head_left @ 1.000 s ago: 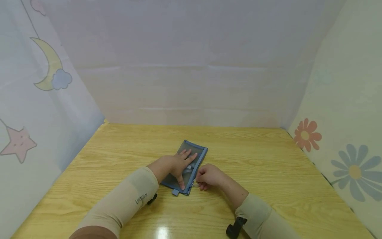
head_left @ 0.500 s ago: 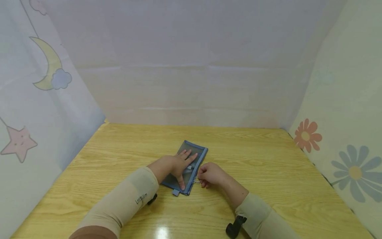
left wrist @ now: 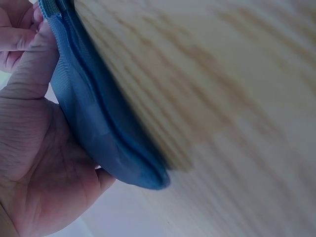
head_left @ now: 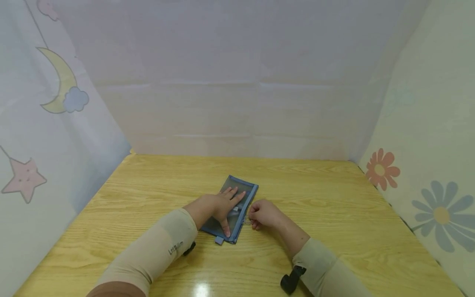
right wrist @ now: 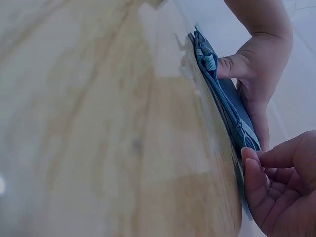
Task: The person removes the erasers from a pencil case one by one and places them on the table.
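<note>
A flat blue zip pouch (head_left: 241, 183) with a see-through mesh face lies slanted on the wooden table. My left hand (head_left: 222, 204) presses on it with fingers spread, the thumb near its front corner. At the pouch's right edge, my right hand (head_left: 265, 214) pinches the zipper pull (right wrist: 251, 140) between thumb and curled fingers. Its pale loop (head_left: 246, 222) shows at those fingertips in the head view. In the right wrist view, the zipper edge (right wrist: 224, 101) runs from the far corner down to that hand. The left wrist view shows the pouch's side (left wrist: 98, 118) against the left palm.
The wooden table (head_left: 156, 181) spreads out around the pouch. A pale sheet (head_left: 237, 115) hangs behind it, with printed side sheets at left and right. A small fabric tab (head_left: 219, 240) sticks out from the pouch's front edge.
My right hand has slid a little away from me along the pouch's right edge, the zipper pull moving with it. The left hand and pouch stay in place.
</note>
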The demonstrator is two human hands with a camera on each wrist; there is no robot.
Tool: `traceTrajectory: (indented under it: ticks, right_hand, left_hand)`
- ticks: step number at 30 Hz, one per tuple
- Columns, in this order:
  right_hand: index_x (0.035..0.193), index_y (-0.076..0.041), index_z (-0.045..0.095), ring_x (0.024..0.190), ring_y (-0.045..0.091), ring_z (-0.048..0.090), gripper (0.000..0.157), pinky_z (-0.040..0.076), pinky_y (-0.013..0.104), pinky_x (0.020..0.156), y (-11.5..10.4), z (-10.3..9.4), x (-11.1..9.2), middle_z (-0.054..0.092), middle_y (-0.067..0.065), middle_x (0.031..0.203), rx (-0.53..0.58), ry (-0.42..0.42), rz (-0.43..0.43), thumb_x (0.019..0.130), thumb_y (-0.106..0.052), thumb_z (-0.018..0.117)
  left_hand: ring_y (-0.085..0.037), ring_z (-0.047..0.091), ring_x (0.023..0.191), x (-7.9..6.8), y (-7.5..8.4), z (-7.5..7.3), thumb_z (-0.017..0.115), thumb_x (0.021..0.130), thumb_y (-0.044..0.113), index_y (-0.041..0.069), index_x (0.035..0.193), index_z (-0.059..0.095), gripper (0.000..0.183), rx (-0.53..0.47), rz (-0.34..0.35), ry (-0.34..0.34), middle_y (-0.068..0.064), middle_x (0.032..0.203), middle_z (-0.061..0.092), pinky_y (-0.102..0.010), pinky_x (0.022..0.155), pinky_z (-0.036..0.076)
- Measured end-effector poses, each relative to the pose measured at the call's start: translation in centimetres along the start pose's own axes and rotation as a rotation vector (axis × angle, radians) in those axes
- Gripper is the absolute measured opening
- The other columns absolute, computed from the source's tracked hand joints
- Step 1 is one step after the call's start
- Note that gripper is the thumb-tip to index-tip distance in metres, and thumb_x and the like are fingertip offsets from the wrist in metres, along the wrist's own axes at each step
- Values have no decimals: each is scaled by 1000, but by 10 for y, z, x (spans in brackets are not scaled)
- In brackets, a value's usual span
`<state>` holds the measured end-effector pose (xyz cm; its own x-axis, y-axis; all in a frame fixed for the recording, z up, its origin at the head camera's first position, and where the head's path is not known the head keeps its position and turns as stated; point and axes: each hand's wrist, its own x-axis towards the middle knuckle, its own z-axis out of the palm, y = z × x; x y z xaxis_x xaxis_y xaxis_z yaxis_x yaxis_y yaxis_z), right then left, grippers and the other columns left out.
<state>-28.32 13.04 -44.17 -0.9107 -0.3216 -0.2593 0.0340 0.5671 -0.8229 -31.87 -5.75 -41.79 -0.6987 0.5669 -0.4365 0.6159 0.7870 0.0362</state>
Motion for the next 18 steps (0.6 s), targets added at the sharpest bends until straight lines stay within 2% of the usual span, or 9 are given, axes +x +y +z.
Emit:
traceTrajectory:
  ticks: [5,15,18]
  right_hand:
    - [79,4,59,53,15,59,12,52,30,50,0,-2,1,59,10,66,36,36,4,88,-1,53]
    - [80,3,60,54,17,60,14,52,30,51,4,-7,4,61,11,67,12,90,0,90,-4,54]
    - [80,3,60,56,18,61,14,53,30,52,6,-10,6,60,11,68,26,139,9,90,-4,53]
  left_hand:
    - [-28,-3,139,-1,1,-1,69,45,72,26,146,-12,137,-8,-13,-1,-8,153,-8,-46,109,17]
    - [-27,-3,139,1,1,1,67,43,74,28,145,-13,137,5,-21,5,-8,153,-8,-45,109,18]
    - [-28,-3,139,1,2,0,67,44,74,27,145,-13,137,7,-17,3,-9,153,-8,-44,110,18]
